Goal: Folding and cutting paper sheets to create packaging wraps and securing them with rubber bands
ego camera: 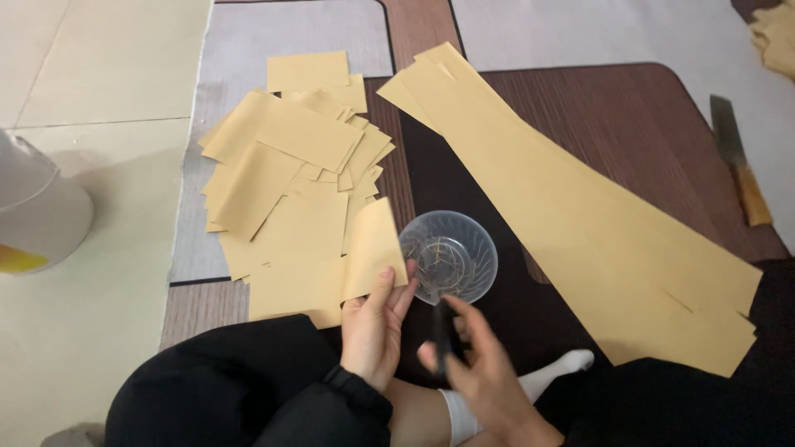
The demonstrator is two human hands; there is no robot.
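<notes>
My left hand [374,323] pinches the lower edge of a small tan paper sheet [374,247], holding it upright next to a clear plastic bowl [450,257]. Thin yellowish strands lie in the bowl's bottom. My right hand [480,364] sits just below the bowl, fingers curled around a thin dark stick-like tool [441,339] that points toward the bowl. A heap of cut tan paper pieces [290,182] lies to the left of the bowl.
Long tan paper strips [580,215] stretch diagonally across the dark wooden board [613,108] on the right. A knife [737,161] lies at the far right edge. A white container [37,207] stands on the floor at left. My black-clad legs and white sock fill the bottom.
</notes>
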